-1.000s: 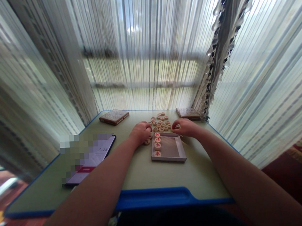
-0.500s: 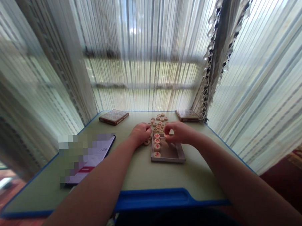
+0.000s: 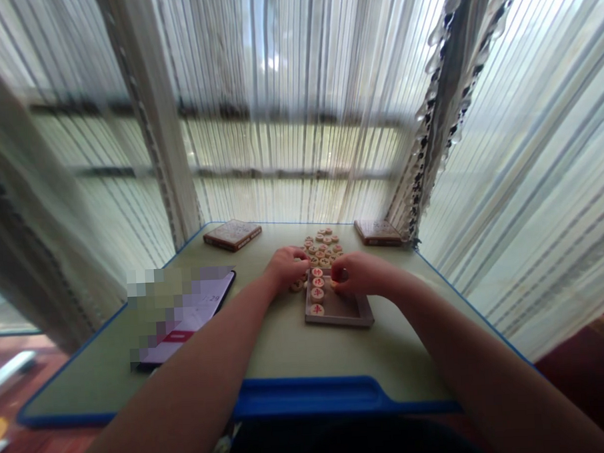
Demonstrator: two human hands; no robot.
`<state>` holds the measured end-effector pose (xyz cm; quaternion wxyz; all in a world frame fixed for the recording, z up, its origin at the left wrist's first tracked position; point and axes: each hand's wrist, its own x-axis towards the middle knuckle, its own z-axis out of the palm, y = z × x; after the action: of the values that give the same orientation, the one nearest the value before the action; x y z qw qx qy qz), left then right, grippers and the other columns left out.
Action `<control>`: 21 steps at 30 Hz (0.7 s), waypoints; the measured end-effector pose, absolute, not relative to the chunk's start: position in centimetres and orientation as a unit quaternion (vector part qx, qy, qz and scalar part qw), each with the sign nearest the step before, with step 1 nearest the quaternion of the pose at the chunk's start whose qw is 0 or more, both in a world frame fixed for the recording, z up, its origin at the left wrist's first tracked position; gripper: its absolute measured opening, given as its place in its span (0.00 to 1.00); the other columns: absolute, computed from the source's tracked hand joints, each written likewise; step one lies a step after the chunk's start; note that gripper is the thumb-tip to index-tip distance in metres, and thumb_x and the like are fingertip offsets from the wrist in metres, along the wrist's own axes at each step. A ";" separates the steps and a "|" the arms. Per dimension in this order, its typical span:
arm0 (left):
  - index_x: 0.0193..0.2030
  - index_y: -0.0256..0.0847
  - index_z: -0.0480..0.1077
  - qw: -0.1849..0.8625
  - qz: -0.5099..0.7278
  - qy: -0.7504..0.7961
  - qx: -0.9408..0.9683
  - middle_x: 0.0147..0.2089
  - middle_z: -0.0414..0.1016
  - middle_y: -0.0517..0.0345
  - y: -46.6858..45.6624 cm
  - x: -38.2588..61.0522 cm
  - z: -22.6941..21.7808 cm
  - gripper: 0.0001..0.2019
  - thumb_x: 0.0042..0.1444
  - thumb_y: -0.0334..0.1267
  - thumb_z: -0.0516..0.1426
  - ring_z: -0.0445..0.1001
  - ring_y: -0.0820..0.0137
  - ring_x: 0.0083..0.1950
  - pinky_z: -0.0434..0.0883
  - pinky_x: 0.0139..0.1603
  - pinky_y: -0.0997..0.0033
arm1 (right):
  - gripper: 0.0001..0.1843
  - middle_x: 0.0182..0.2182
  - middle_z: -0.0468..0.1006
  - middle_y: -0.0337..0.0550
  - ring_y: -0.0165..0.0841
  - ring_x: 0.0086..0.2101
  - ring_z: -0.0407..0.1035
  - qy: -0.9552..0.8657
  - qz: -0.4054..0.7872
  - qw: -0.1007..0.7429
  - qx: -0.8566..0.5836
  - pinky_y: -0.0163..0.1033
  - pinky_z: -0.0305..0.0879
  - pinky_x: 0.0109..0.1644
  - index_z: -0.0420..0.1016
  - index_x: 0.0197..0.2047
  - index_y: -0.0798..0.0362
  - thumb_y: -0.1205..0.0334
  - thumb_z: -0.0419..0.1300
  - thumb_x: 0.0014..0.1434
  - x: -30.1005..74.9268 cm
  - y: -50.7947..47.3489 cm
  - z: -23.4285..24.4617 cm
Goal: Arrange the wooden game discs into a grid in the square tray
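I am watching from far off as the right hand (image 3: 359,272) is pinching a pale disc (image 3: 334,284) between thumb and fingers, inside the outline of the shallow tray (image 3: 340,320); whether the disc is touching the tray floor, I cannot tell. The left hand (image 3: 288,267) is curling at the tray's far left corner, and I am not seeing whether its fingertips are gripping anything. A loose disc (image 3: 297,286) is lying just beneath it, on the table (image 3: 277,341).

Four discs with red characters (image 3: 317,294) are standing in a column along the tray's left wall, and that is where I am worrying: a release with a sideways drag could be knocking the column out of line. The right hand is reaching across the tray's right part, so a low wrist could be catching the rim and skewing everything. The loose heap (image 3: 324,250) is sitting right behind the far wall (rather too close for my liking), so a careless knuckle could be scattering it. The phone (image 3: 198,318) is lying well apart, near the left forearm, and an elbow could be nudging it.
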<state>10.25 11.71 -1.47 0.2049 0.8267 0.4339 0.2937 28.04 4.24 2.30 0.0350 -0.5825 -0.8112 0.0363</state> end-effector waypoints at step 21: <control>0.29 0.37 0.74 0.162 0.245 0.456 0.840 0.29 0.74 0.56 11.9 10.2 -1.6 0.11 0.45 0.40 0.53 0.69 0.73 0.29 0.65 0.32 0.76 | 0.08 0.27 0.75 0.39 0.29 0.27 0.64 -0.833 0.019 0.083 -0.546 0.32 0.54 0.28 0.74 0.30 0.51 0.59 0.56 0.48 28.0 4.6 1.7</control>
<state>10.19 11.85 -1.61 0.1624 0.8401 0.4561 0.2445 27.98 4.62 1.70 0.0830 -0.5462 -0.8333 0.0189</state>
